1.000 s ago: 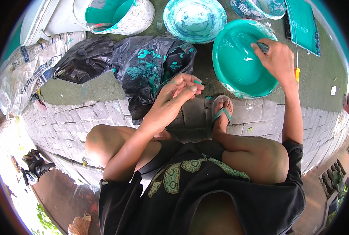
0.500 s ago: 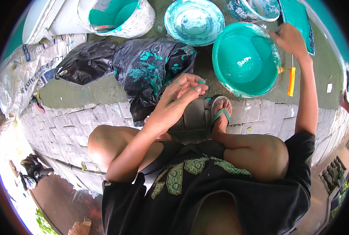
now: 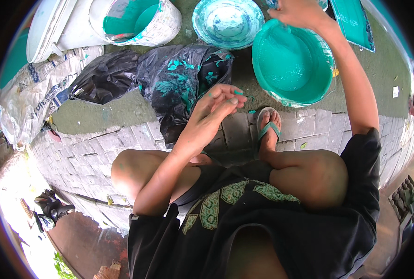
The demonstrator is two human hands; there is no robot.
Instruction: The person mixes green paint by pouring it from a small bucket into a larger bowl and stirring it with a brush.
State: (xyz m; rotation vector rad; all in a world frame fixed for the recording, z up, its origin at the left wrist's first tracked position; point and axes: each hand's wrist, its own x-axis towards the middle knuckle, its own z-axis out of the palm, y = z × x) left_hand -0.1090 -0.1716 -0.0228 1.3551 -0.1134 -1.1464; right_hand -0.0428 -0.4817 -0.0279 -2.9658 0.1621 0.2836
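My right hand [image 3: 301,13] is closed over the far rim of a round basin [image 3: 331,65] of teal paint. From its fingers a paint-covered tool reaches down into the paint; its shape is too coated to make out. Streaks and ripples mark the teal paint [image 3: 286,60] below it. Nearer me, my left hand [image 3: 221,104] hangs loosely curled with thumb and fingers apart. Teal paint stains its fingertips, and nothing shows in its grasp. A black plastic bag [image 3: 179,79] smeared with teal lies just beyond and left of it.
A paint-streaked shallow bowl [image 3: 228,23] stands left of the basin. Further left, a white bucket [image 3: 170,23] with teal inside is tipped over beside a printed white sack [image 3: 25,104]. A teal paint tray [image 3: 353,23] lies at far right. My sandalled foot [image 3: 269,128] rests on grey paving.
My right hand has moved left from the basin's right side to its far rim, bringing the tool along through the paint. The orange roller handle is now hidden behind my forearm. My left hand barely moved.
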